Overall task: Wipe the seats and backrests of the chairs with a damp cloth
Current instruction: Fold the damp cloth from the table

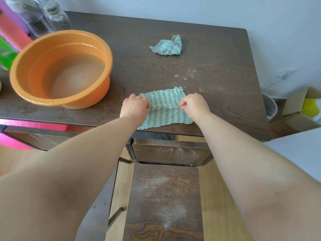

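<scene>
I stand at a big dark brown wooden table (173, 54), and a dark brown wooden chair (165, 197) is pushed in close below my arms. Its flat seat has pale dust all over the middle, and its backrest looks dusty too, so I think no wiping has been done yet. On the left of the table sits a round orange plastic basin (60, 68) with water in it. Right at the near edge of the table lies my green and white striped cloth (165, 108), spread out flat. Its long side runs from left to right, and a bit of it hangs over the edge toward me. My left hand (135, 106) pinches the left edge of the cloth, and my right hand (195, 106) pinches the right edge, fingers pressed together. Both hands are just as near. The chair is straight down from the cloth. A second, crumpled green cloth (166, 46) lies farther back.
</scene>
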